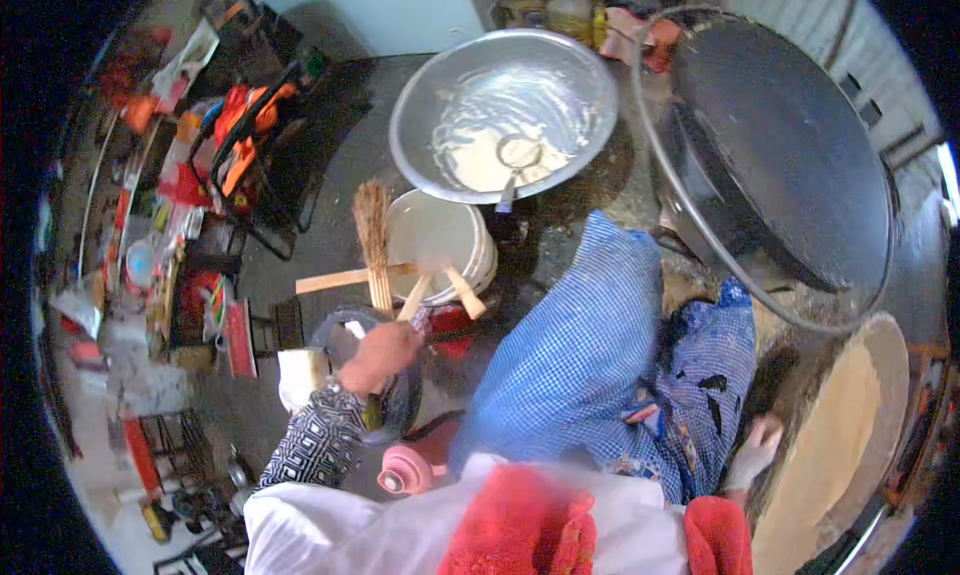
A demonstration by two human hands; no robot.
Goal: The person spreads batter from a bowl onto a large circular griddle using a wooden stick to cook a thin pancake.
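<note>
My left hand point(381, 357), blurred and coming from a black-and-white patterned sleeve, is over a dark round pot point(341, 331). Just beyond its fingers is the lower end of a straw whisk broom point(373, 230); whether the hand grips it I cannot tell. Wooden handles point(415, 297) rest at the near rim of a white bucket point(435, 222) holding a pale liquid. On the other side, my right hand point(757, 444) hangs beside a large round pan point(892, 395) with a beige layer point(832, 432) on it. Its fingers look loosely curled, and I see nothing in them.
Ahead stands a wide metal basin point(487, 110) with pale batter and a ladle-like strainer point(519, 155). A large dark round plate with a metal ring point(780, 147) tilts at upper right. Blue checked cloth point(577, 312) covers my legs. A pink bottle point(405, 470) and cluttered tables point(142, 380) are leftward.
</note>
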